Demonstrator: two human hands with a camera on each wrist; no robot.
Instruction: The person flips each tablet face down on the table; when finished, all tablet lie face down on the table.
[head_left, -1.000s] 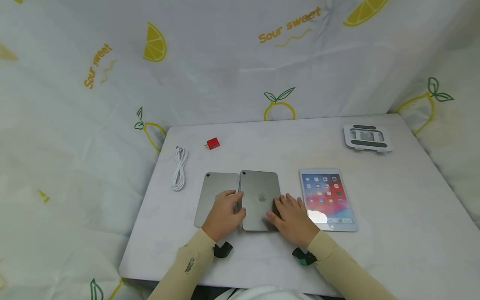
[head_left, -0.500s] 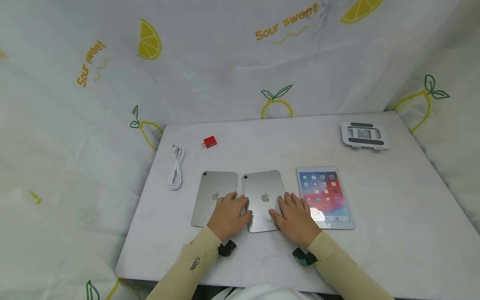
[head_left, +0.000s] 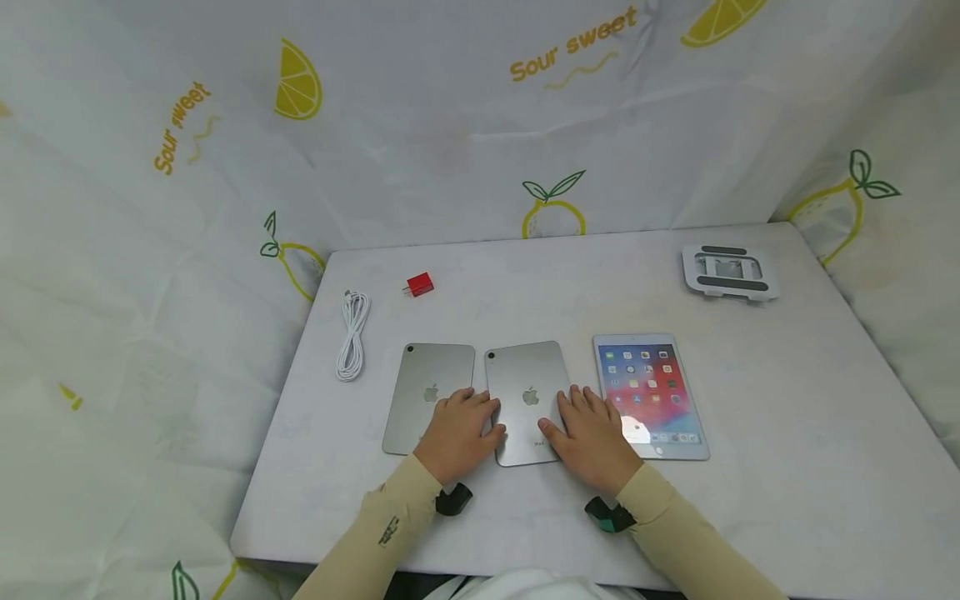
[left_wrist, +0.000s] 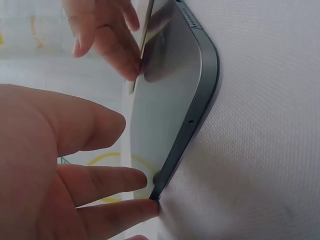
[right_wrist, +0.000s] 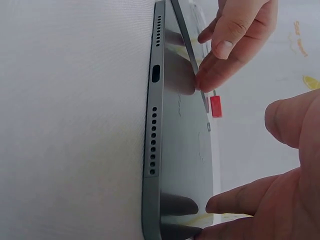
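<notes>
Two grey tablets lie face down side by side with a narrow gap between them, the left tablet (head_left: 435, 375) and the middle tablet (head_left: 525, 367). My left hand (head_left: 459, 429) lies over the left tablet's right part, its fingertips at the middle tablet's left edge. Along the middle tablet's right edge rests my right hand (head_left: 592, 437), fingers extended and thumb above the back. In the right wrist view, the port and speaker holes of a grey tablet (right_wrist: 152, 130) show. To the right of that hand, a white tablet (head_left: 652, 392) lies face up with its screen lit.
A coiled white cable (head_left: 354, 337) and a red plug adapter (head_left: 419, 284) lie at the back left of the white table (head_left: 525, 283). A folded white-and-grey stand (head_left: 729, 273) is at the back right. Lemon-printed cloth (head_left: 420, 108) hangs behind.
Since the earliest frame, the middle tablet has shifted right, away from the left tablet, and turned slightly. My left hand moved right with it. Over the last half second almost nothing differs.
</notes>
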